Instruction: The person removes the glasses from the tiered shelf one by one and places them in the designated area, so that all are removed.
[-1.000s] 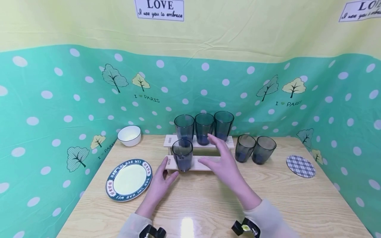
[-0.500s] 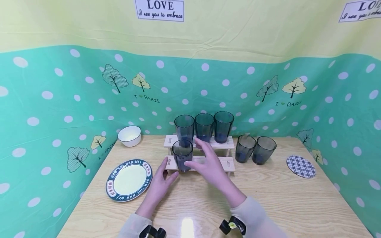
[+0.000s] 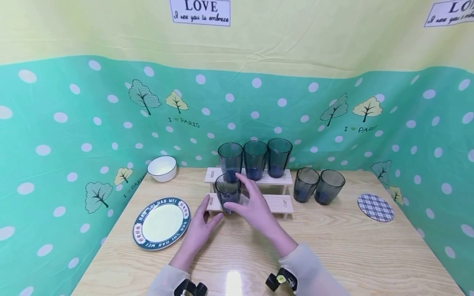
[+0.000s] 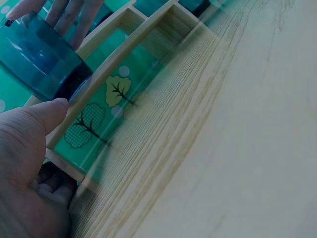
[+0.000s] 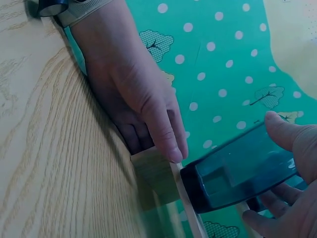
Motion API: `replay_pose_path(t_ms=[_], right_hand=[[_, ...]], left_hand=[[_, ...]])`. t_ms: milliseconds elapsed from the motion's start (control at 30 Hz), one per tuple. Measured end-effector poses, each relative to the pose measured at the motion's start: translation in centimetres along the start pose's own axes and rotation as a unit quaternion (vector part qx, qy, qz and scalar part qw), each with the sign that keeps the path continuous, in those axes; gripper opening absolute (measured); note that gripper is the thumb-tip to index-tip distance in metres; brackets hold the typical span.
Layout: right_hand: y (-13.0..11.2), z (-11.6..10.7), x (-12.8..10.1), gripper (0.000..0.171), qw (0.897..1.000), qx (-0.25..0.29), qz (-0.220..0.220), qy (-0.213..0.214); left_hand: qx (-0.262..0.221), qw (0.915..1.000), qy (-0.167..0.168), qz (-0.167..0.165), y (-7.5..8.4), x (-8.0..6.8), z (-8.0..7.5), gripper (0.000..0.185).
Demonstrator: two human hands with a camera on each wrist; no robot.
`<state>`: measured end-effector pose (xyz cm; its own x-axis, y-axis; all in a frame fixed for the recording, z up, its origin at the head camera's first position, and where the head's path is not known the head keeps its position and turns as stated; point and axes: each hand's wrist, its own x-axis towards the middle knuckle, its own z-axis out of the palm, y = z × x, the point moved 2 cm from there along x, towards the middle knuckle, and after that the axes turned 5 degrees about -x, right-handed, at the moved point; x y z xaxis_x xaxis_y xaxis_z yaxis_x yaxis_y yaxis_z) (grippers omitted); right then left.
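A dark grey-blue drinking glass (image 3: 227, 191) stands upright at the left of the lower step of a small wooden stand (image 3: 279, 202). My right hand (image 3: 255, 207) reaches round this glass from the right, thumb on its near side and fingers on its far side. In the right wrist view, the right thumb (image 5: 282, 131) lies against the glass near the rim, with the fingers along the opposite side. My left hand (image 3: 200, 226) holds the left end of the lower step. Its thumb (image 4: 52, 114) points at the glass base, and its other fingers curl by the end leg.
Three taller glasses (image 3: 255, 160) line the upper step. To the right, two shorter glasses (image 3: 306, 185) stand side by side on the table (image 3: 333, 255). A checked coaster (image 3: 375, 207) lies far right. A rimmed plate (image 3: 161, 224) and a white bowl (image 3: 162, 168) are at left.
My right hand has moved left from the right part of the lower step to round the glass. My left hand keeps its place at the stand's end.
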<state>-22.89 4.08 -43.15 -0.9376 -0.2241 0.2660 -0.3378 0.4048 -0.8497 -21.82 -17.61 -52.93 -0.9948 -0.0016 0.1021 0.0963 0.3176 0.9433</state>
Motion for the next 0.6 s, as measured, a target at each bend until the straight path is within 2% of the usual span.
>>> replay_pose_path(t_ms=[600], right_hand=[[0.30,0.97,0.24,0.096,1.000,-0.005,0.007,0.018]], left_hand=[[-0.002,1.0000,-0.002,0.001,-0.02,-0.07,0.02,0.096]])
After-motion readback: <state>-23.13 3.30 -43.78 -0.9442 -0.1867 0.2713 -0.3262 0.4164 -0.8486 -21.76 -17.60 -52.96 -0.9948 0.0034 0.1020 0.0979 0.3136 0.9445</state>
